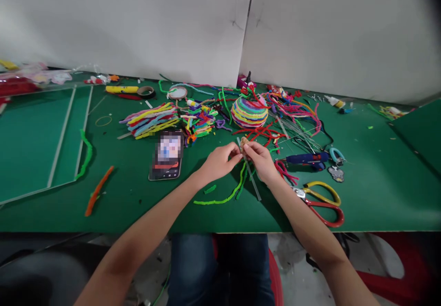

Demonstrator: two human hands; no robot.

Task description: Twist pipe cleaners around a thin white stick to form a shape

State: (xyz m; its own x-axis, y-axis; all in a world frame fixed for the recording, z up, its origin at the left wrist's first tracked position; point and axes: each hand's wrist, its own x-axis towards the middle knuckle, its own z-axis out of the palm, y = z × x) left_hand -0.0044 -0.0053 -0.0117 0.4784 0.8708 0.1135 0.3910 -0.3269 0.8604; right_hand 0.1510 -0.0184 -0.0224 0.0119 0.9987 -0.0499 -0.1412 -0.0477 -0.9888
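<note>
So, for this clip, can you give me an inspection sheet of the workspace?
Surface: green flat tabletop, small scraps scattered on it.
Job's things: small tan piece, translucent straight stick, bright green fuzzy strip.
Clutter: bundled multicoloured fuzzy strips, rainbow-striped rounded form, rectangular phone, red-and-yellow-handled metal scissors, blue glue gun.
Hands: right hand pinches the tan piece; left hand has bent fingers beside it, grip unclear.
Cables: thin black cord near the glue gun.
Surroundings: white upright panels, red stool under the person.

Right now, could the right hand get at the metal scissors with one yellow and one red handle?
Probably yes: the scissors lie beside the right forearm, both handles uncovered. But the right hand is pinching a small brownish lump, so it might need freeing first.
</note>
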